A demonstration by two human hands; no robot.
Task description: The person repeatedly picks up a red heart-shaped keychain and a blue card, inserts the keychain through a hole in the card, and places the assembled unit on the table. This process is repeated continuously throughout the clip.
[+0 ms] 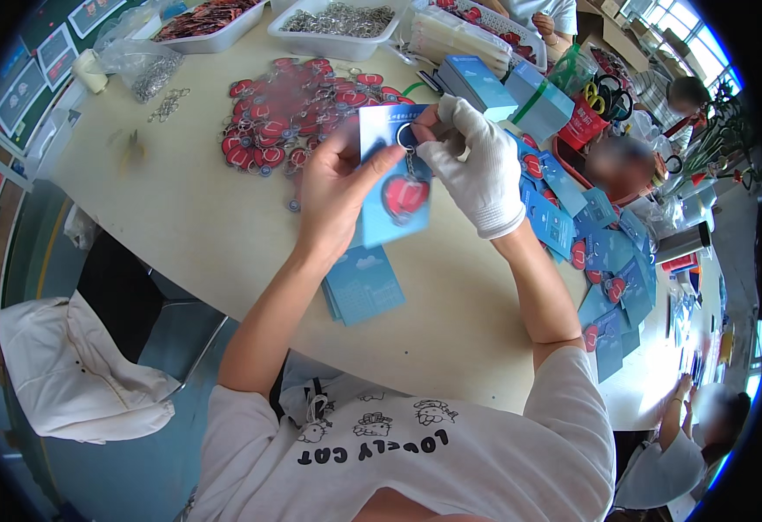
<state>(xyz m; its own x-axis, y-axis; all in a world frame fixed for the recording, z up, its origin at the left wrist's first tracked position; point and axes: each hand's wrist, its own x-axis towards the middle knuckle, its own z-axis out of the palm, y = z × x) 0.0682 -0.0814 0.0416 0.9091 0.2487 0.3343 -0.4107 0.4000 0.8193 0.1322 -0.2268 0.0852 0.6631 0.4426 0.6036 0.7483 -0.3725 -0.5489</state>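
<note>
One blue rectangular card [385, 228] is held above the pale bench [181, 217], near its front edge. The bare left hand [337, 178] grips the card's left side; the white-gloved right hand's [477, 161] fingers pinch the silver metal ring [399, 137] of a red heart-shaped keychain [405, 197]. Stacked blue cards [368, 287] lie nearer that edge.

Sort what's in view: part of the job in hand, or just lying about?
In the job:
- blue card, held in the left hand
- red keychain, ring at the gloved right hand
- keychain pile
- loose card stack
- card-and-keychain heap

Apparently lying about:
- white cloth
- scissors
- plant
</note>
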